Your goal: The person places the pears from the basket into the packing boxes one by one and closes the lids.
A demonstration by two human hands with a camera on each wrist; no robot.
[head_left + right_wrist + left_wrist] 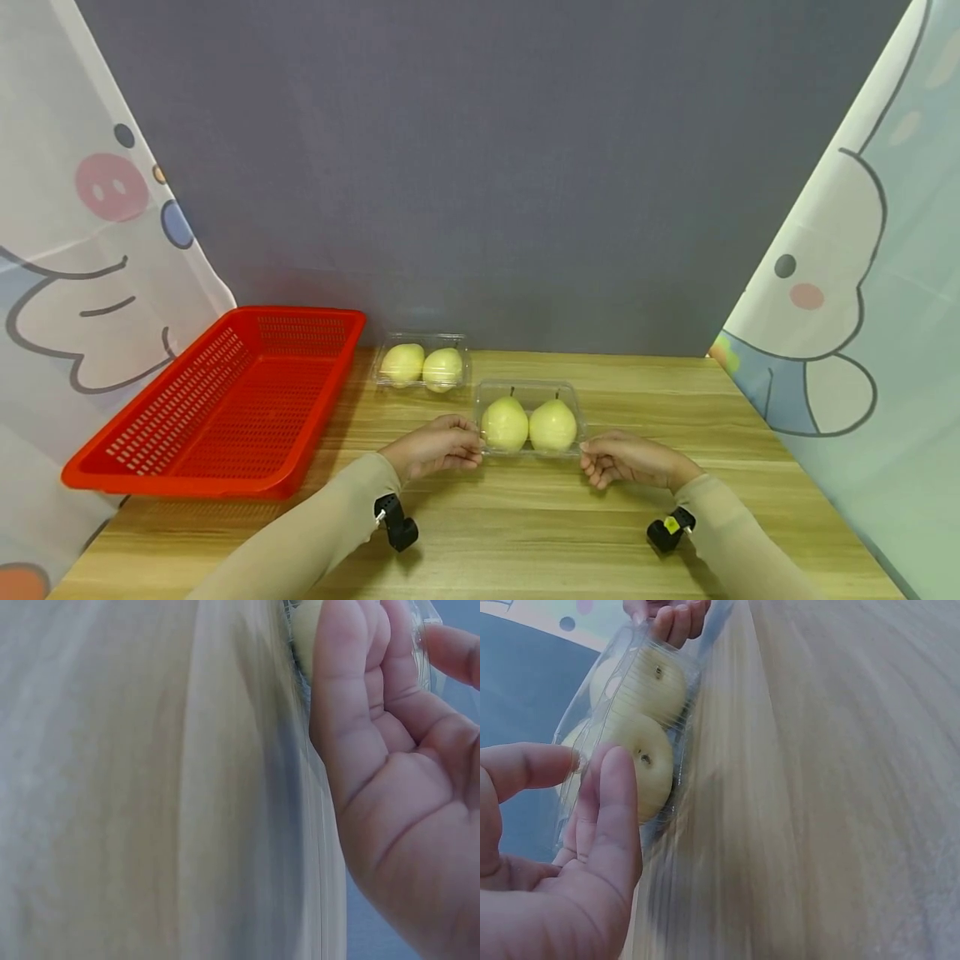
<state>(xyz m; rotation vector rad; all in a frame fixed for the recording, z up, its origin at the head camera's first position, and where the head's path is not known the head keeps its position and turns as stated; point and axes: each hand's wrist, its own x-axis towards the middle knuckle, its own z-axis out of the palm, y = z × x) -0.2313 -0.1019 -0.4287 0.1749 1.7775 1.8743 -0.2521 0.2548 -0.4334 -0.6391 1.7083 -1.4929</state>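
Observation:
A clear plastic fruit box (528, 385) stands mid-table with two yellow-green pears (505, 423) side by side inside. At its near left corner, my left hand (438, 446) pinches the plastic edge between thumb and finger. The right hand (630, 460) holds the near right corner the same way. From the left wrist view, the thumb and index finger of the left hand (585, 847) meet at the box's rim (600, 712). My right hand (397, 750) covers much of the box in the right wrist view, its fingers curled in beside the rim.
A second clear fruit box (423, 337) with two pears (402, 364) sits farther back, left of the first. On the left lies a large red plastic basket (318, 433) with perforated sides. A grey cloth (480, 167) hangs behind the wooden table (525, 533).

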